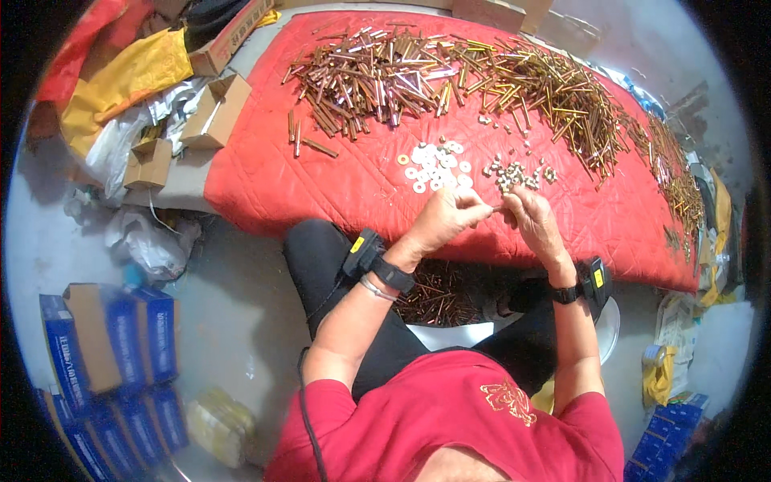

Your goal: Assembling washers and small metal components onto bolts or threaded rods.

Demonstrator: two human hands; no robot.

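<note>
The grip of the left hand (450,219) is pressing thumb and forefinger together, pinching one end of what is looking like a thin piece (497,209), while the right hand (533,222) is pinching the other end with its fingertips. The fingers are hiding most of this piece, so its exact shape is escaping a clear reading. It is showing against the red cloth (313,189), to the near right of the heap of white rings (438,167). Small metal beads (514,175) are lying just to the right of that heap; copper-coloured tubes (369,80) are spreading beyond it, mostly to its left, and gold-coloured rods (566,96) are piling up beyond it to its right. For doing this step well, my judgement is favouring a light pinch near each end, with the two sets of fingertips facing each other squarely, so that neither end is tilting or slipping. Holding one hand steady while the other is making the fine adjustments should be helping, as should working low over the cloth, where a dropped part would be landing softly, and watching that the knuckles aren't sweeping the rings into the beads.
</note>
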